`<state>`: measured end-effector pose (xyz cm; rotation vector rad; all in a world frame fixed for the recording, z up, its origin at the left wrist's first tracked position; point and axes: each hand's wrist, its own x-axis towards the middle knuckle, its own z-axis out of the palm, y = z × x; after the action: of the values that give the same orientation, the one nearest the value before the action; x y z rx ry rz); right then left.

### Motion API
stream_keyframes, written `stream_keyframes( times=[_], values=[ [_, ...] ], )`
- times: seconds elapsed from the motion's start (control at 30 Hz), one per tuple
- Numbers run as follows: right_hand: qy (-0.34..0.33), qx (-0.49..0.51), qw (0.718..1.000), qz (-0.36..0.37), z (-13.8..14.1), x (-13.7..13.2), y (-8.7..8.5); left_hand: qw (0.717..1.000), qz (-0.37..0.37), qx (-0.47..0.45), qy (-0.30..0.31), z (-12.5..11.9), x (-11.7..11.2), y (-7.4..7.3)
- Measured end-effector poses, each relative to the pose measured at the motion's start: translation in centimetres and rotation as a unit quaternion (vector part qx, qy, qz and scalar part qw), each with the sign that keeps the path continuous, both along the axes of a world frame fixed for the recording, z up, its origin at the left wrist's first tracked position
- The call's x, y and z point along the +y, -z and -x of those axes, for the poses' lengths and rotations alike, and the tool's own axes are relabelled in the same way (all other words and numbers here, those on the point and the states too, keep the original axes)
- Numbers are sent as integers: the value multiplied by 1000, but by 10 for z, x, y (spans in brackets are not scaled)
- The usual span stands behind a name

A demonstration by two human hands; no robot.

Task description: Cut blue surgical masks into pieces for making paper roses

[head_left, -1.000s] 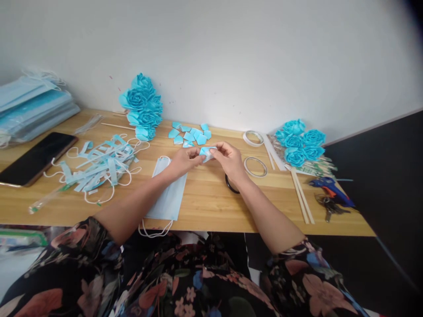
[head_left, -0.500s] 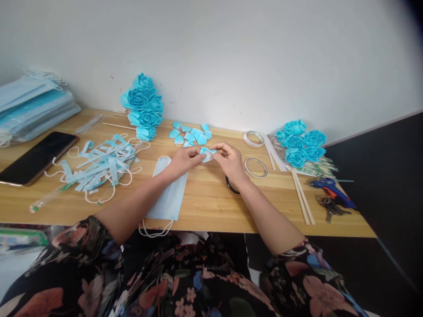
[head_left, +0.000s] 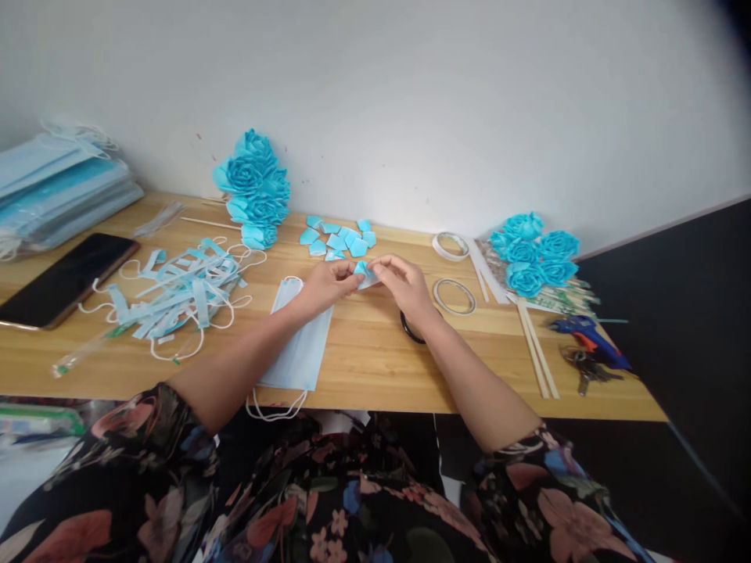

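Between both hands, just above the table, is a small blue-and-white piece of mask fabric (head_left: 366, 275), with a fold along its upper edge. My left hand (head_left: 328, 288) pinches its left side between thumb and fingers. On its right side, my right hand (head_left: 406, 288) grips the edge with closed fingertips. A flat light-blue face mask (head_left: 299, 344) lies under my left forearm. Several cut blue petal pieces (head_left: 340, 238) are spread just beyond the hands. A black ring-shaped thing (head_left: 412, 330), partly hidden, lies below my right wrist.
Left are cut mask strips with ear loops (head_left: 181, 293), a phone (head_left: 67, 280), a mask stack (head_left: 59, 191) and blue fabric roses (head_left: 255, 188). Right are tape rolls (head_left: 454, 298), more roses (head_left: 533, 254), wooden sticks (head_left: 537, 352), a glue gun (head_left: 592, 340) and keys (head_left: 587, 371).
My right hand has shifted slightly left, toward my left hand. The fabric piece between them is more bunched and its visible part is smaller.
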<state>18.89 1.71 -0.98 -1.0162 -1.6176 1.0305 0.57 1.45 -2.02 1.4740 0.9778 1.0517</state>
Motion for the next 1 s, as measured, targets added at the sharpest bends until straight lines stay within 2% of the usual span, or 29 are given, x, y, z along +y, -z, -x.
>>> stream_keyframes(
  times=[0.27, 0.7, 1.0],
  values=[
    [-36, 33, 997, 54, 2, 5, 7, 1000, 0, 5, 3, 0, 0, 0],
    [-28, -2, 999, 33, 0, 5, 8, 999, -21, 13, 25, 1, -1, -3],
    [-31, -2, 999, 18, 0, 6, 10, 997, -57, 55, -8, 3, 0, 0]
  ],
)
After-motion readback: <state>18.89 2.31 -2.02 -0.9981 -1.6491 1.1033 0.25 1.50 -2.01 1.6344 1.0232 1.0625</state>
